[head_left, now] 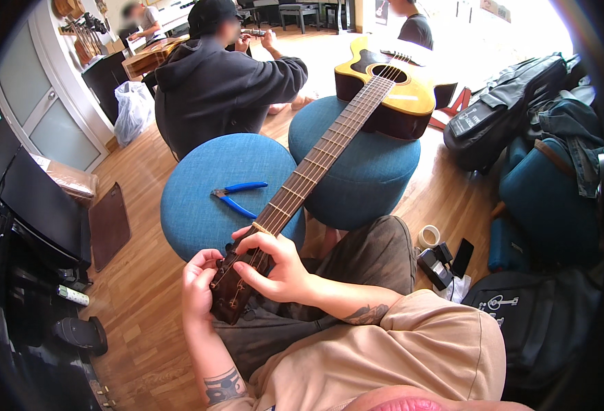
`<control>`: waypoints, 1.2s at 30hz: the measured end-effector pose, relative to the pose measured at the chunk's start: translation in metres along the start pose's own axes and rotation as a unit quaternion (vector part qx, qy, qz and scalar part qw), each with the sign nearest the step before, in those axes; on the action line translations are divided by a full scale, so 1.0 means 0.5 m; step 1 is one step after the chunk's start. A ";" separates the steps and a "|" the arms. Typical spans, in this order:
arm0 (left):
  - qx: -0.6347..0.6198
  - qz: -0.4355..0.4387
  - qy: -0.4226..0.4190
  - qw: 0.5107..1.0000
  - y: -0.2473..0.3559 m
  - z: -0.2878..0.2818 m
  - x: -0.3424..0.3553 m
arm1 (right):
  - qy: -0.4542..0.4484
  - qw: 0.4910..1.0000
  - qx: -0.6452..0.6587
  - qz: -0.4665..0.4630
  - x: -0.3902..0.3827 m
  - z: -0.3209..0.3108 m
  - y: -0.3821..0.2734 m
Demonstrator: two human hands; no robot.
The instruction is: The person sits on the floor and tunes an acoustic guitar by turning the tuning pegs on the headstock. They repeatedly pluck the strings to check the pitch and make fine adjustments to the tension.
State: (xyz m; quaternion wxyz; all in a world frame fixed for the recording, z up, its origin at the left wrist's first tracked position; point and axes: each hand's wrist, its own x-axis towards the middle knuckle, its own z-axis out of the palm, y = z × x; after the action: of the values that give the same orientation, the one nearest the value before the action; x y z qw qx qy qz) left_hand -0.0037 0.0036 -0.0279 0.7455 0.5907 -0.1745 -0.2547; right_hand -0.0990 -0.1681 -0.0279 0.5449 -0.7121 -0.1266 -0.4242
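Note:
An acoustic guitar [415, 97] with a pale yellow top lies across two round blue stools. Its neck slopes down toward me, so the dark headstock [228, 300] sits over my lap. At the headstock's left edge my left hand [198, 279] is closed, fingertips pinched at a tuning peg. My right hand [278, 266] comes from the right and curls over the headstock near the nut, thumb and forefinger beside the strings. Exactly what its fingertips grip is hard to see. Blue-handled cutters [237, 194] rest with handles spread on the nearer stool [199, 164].
The farther stool [377, 185] supports the guitar's body. A person in a dark hoodie [213, 89] sits just beyond. On the floor at right are a tape roll [428, 236], a phone [462, 257] and black bags [541, 315]. A black piano [31, 192] stands left.

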 end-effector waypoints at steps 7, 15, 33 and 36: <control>-0.021 0.020 0.012 1.000 0.003 0.002 -0.011 | 0.001 1.000 -0.013 -0.011 0.001 -0.002 0.000; 0.015 -0.022 0.026 0.999 0.023 0.023 -0.018 | -0.002 1.000 -0.011 -0.008 0.001 -0.002 -0.002; 0.002 -0.001 0.005 1.000 0.010 0.012 -0.013 | -0.006 1.000 -0.007 -0.010 0.002 0.000 0.005; 0.017 0.045 0.013 0.999 -0.010 0.007 -0.006 | -0.007 1.000 -0.001 -0.015 0.002 0.001 0.004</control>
State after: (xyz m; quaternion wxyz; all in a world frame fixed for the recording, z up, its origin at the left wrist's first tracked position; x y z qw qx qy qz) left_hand -0.0090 0.0019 -0.0317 0.7484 0.5979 -0.1956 -0.2099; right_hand -0.0967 -0.1687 -0.0286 0.5366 -0.7138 -0.1408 -0.4274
